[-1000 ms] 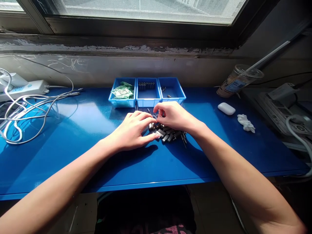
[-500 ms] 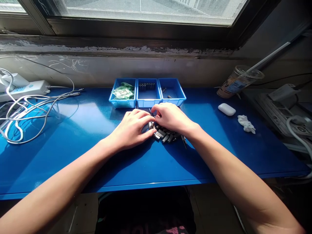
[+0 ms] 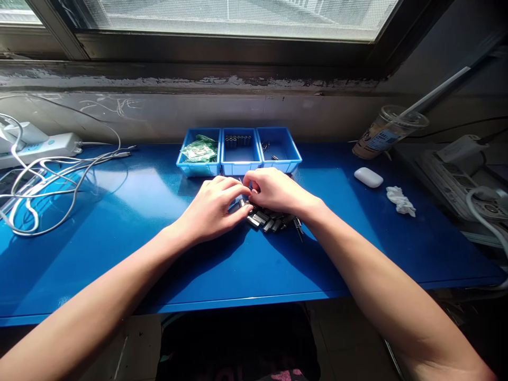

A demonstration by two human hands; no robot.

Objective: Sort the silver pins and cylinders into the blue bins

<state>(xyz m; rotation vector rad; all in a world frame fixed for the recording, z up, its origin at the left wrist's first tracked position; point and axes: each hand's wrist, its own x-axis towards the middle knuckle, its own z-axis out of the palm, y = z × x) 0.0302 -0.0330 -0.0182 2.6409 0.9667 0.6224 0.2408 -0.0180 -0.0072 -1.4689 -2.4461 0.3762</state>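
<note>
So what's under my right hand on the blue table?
A pile of small dark parts shows under the right hand, sticking out on the near side. The hand covers the rest, and anything in its grip is hidden.

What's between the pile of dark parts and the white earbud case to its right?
Head view: the wrist of the right hand crosses beside the pile of dark parts; beyond it, only bare blue table up to the earbud case.

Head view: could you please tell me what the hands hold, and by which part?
It cannot be told: the left hand and right hand meet over the pile of small dark parts, hiding any grip.
</note>
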